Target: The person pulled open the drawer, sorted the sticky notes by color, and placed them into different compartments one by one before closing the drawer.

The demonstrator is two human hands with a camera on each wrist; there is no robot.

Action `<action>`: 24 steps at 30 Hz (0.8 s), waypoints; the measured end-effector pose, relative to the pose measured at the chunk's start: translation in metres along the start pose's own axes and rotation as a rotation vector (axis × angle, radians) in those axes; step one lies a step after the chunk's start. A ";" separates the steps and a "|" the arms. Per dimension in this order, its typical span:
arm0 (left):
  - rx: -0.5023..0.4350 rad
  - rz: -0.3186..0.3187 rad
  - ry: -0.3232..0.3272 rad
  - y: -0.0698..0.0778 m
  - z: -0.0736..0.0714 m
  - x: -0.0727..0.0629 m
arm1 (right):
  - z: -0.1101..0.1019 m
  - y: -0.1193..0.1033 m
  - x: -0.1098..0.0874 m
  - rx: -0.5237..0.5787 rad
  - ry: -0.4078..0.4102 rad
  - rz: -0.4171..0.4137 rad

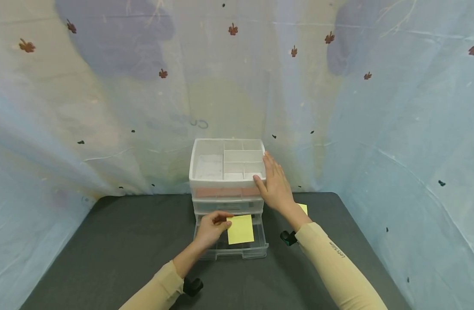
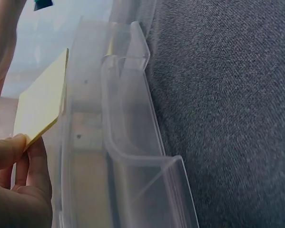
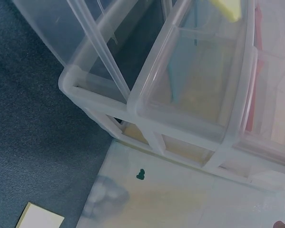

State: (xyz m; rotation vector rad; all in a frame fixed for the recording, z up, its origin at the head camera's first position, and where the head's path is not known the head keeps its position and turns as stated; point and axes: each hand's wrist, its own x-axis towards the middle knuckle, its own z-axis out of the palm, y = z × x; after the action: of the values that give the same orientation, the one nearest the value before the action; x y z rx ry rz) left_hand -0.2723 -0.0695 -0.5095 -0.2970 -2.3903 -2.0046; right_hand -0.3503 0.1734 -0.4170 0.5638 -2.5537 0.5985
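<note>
A yellow sticky note pad (image 1: 240, 229) is pinched at one corner by the thumb and fingers of my left hand (image 1: 210, 230). It hovers over the pulled-out clear bottom drawer (image 1: 260, 234) of a white plastic drawer unit (image 1: 209, 182). In the left wrist view the pad (image 2: 42, 99) is tilted above the drawer's front wall (image 2: 132, 109). My right hand (image 1: 276, 185) rests with straight fingers along the right side of the unit's top. Through the middle drawer's front, a blue item (image 3: 180, 71) shows in the right wrist view.
A second yellow pad (image 1: 302, 208) lies on the dark table (image 1: 144, 241), partly hidden by the right forearm. The unit's top tray (image 1: 243, 156) has several compartments. Pink things (image 1: 217, 192) show in the upper drawer. A patterned curtain (image 1: 229, 86) hangs behind.
</note>
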 end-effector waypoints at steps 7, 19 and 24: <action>0.029 0.022 -0.056 -0.005 0.014 0.006 | 0.000 0.000 0.000 -0.004 0.011 -0.007; 0.117 0.010 -0.134 -0.015 0.029 0.011 | 0.004 0.003 0.000 0.003 0.033 -0.020; 0.140 -0.013 -0.165 -0.017 0.032 0.013 | 0.003 0.003 -0.001 0.001 0.025 -0.012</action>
State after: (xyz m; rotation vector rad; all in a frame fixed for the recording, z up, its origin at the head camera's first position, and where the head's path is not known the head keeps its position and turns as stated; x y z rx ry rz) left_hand -0.2837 -0.0394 -0.5307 -0.4624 -2.6203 -1.8743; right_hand -0.3521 0.1745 -0.4206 0.5683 -2.5253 0.5988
